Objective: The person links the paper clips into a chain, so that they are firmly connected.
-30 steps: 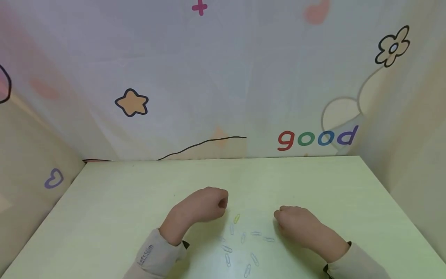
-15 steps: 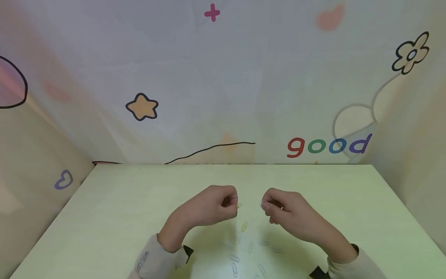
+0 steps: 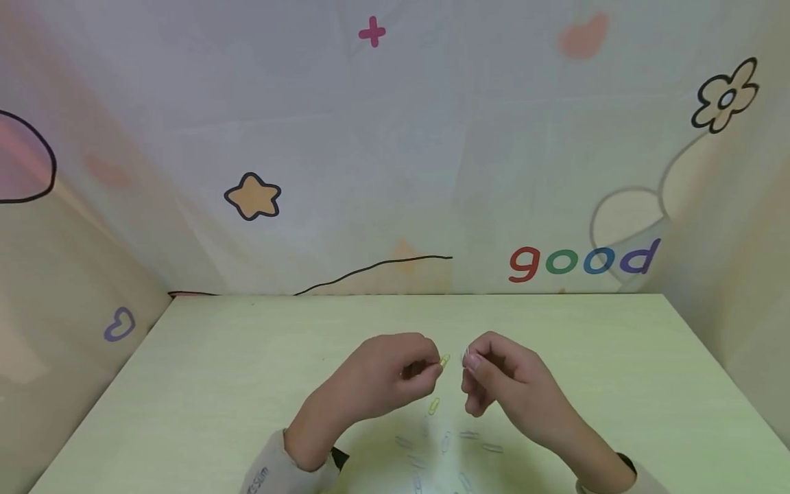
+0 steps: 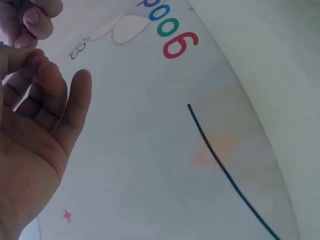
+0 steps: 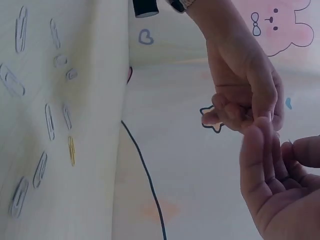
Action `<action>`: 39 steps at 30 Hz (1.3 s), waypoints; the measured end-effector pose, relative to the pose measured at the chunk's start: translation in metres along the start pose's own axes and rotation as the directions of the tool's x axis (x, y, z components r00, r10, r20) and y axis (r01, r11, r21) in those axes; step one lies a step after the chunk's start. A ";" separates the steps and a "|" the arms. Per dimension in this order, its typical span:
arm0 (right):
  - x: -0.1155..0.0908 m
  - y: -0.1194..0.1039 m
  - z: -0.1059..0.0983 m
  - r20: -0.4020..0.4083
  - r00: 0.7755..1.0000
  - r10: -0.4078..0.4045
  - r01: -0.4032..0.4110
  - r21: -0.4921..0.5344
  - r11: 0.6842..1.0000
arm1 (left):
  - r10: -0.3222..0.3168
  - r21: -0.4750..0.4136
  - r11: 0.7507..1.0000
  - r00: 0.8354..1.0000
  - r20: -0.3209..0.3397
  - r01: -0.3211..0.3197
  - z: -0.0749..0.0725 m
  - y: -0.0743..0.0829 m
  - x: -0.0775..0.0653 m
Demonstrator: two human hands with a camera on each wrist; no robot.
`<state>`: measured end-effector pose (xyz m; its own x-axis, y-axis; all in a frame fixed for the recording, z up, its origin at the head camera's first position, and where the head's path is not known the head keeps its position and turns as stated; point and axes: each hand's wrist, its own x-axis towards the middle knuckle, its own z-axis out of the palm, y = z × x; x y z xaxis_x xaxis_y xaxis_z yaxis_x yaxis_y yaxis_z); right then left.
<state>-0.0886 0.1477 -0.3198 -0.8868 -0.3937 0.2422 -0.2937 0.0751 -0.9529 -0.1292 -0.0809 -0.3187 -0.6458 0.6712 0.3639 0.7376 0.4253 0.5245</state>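
Observation:
My left hand pinches a yellow paper clip between thumb and forefinger, its end jutting toward the other hand. Facing it, my right hand holds a small pale paper clip at its fingertips, mostly covered by the thumb. A narrow gap parts the two clips in the head view. On the table below lies another yellow paper clip. Several silver paper clips are scattered nearer the front. From the right wrist, both hands appear raised, with fingertips overlapping in that view.
The pale table runs back to a printed cloth with a star and the word "good". Cloth walls also close in both sides. A dark cylindrical object shows near the left sleeve in the right wrist view.
Both hands have come closer together, the left moving right and the right moving left and up. The yellow clip and the pale clip have come into sight at the fingertips.

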 end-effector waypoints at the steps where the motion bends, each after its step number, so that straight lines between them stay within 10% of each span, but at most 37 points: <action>1: 0.000 0.000 0.000 0.010 1.000 -0.003 0.003 0.017 1.000 | 0.023 0.034 0.999 1.000 -0.016 -0.023 0.000 0.002 -0.001; 12: -0.005 -0.006 0.006 0.047 0.998 0.034 -0.037 0.047 0.998 | 0.338 0.325 0.906 0.926 -0.169 -0.272 0.004 0.013 -0.006; 24: -0.007 -0.004 0.006 0.099 0.995 0.012 -0.020 0.079 0.997 | 0.364 0.364 0.886 0.918 -0.158 -0.288 0.002 0.017 -0.004; 31: -0.007 -0.005 0.002 0.192 0.981 0.031 -0.077 0.237 0.968 | 0.448 0.415 0.844 0.873 -0.196 -0.340 0.002 0.019 -0.001; 39: -0.007 -0.005 0.003 0.237 0.971 0.025 -0.087 0.257 0.963 | 0.454 0.423 0.842 0.863 -0.222 -0.334 0.003 0.018 0.000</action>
<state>-0.0796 0.1470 -0.3178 -0.7836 -0.5979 0.1685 -0.1137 -0.1286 -0.9852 -0.1152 -0.0715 -0.3113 -0.2659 0.6376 0.7230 0.9205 0.3907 -0.0060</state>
